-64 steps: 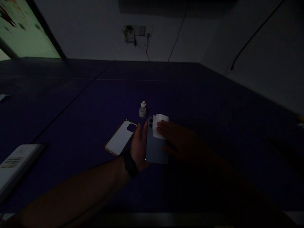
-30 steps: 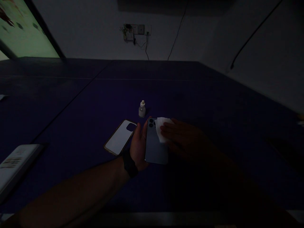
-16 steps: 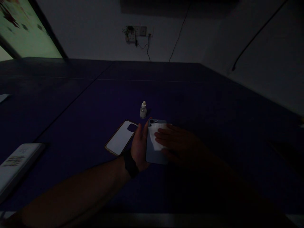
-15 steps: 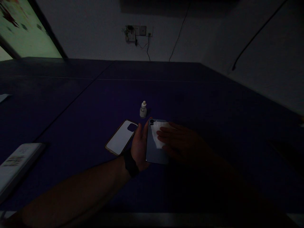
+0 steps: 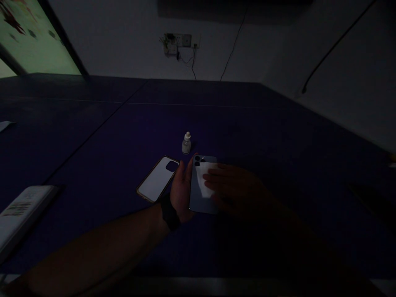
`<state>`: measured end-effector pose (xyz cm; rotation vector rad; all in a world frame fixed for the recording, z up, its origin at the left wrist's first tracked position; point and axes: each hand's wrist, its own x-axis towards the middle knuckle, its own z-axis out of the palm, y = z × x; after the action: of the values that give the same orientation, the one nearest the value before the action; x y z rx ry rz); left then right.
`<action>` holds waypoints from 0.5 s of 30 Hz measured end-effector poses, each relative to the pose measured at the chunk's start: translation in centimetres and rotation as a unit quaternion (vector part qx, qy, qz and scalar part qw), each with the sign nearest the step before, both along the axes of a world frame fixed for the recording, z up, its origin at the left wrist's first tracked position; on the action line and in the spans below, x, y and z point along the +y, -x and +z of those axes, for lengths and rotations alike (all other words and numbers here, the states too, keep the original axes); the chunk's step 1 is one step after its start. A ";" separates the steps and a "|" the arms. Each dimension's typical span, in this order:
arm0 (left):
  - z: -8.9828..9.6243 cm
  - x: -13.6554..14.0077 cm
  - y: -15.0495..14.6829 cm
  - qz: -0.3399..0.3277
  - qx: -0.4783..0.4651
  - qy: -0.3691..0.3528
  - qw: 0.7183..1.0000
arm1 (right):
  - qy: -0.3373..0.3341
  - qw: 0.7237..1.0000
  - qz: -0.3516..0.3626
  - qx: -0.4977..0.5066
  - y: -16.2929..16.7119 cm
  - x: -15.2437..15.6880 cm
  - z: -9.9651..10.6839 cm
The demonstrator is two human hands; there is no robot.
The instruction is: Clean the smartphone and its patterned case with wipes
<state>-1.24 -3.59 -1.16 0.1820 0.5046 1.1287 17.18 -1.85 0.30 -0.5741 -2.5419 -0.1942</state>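
A blue-grey smartphone lies back up in my left hand, its camera lenses at the top left corner. My left fingers pass beneath it and are mostly hidden. A white wipe rests flat against the phone's back. Over the wipe, my right hand presses with its fingers stretched out. Just left of my left hand is a phone case with a dark rim and a camera cutout. Beyond the phone stands a small dropper bottle with a white cap.
A white box with printing lies at the left on the dark blue tabletop. Something pale shows at the far left edge. Wall sockets with cords are at the back. The scene is very dim.
My right hand and the wipe have slid slightly down the phone's back, and more of the camera lenses show. The left hand, case and bottle stay in place.
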 end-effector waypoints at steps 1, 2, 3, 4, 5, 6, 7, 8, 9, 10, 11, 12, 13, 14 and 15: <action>0.0 0.0 0.0 0.004 0.000 0.002 1.000 | 0.000 1.000 0.001 -0.002 0.0 0.0 0.0; 0.1 0.0 0.0 0.008 0.001 0.001 1.000 | 0.001 1.000 0.004 -0.006 0.0 0.1 -0.1; 0.1 0.0 0.0 0.010 0.003 0.000 1.000 | 0.004 1.000 0.010 -0.009 -0.1 0.3 -0.1; 0.2 0.0 0.0 0.010 0.005 0.002 1.000 | 0.007 1.000 0.019 -0.009 -0.3 0.4 -0.1; 0.2 0.0 -0.1 0.009 0.006 0.003 1.000 | 0.010 1.000 0.028 -0.008 -0.4 0.6 -0.1; 0.3 0.0 -0.1 0.006 0.006 0.005 1.000 | 0.011 1.000 0.029 -0.004 -0.6 0.7 -0.1; 0.2 0.0 -0.1 0.003 0.006 0.008 1.000 | 0.010 1.000 0.022 0.006 -0.8 0.8 -0.2; 0.2 0.0 0.0 0.000 0.005 0.009 1.000 | 0.008 1.000 0.006 0.020 -0.8 0.8 -0.2; 0.1 0.0 0.0 0.000 0.005 0.007 1.000 | 0.004 0.999 -0.017 0.038 -0.8 0.7 -0.2; -0.1 0.0 0.0 -0.003 0.003 0.002 1.000 | 0.002 0.998 -0.041 0.057 -0.6 0.6 -0.3; -0.2 0.0 0.1 -0.010 -0.002 -0.004 1.000 | -0.002 0.995 -0.061 0.076 -0.4 0.4 -0.4; -0.4 0.0 0.1 -0.023 -0.012 -0.008 1.000 | -0.009 0.993 -0.071 0.089 0.0 0.2 -0.6; -0.6 0.0 0.2 -0.037 -0.029 -0.013 0.999 | -0.019 0.993 -0.070 0.093 0.4 0.0 -0.7; -0.9 0.0 0.2 -0.049 -0.049 -0.016 0.997 | -0.031 0.994 -0.057 0.088 0.9 -0.2 -0.9; -1.0 0.1 0.2 -0.054 -0.071 -0.015 0.996 | -0.043 0.996 -0.035 0.076 1.3 -0.3 -1.1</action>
<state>-1.43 -3.51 -2.21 0.1533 0.3477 1.0348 15.91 -2.12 -0.83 -0.6203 -2.3575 -0.2723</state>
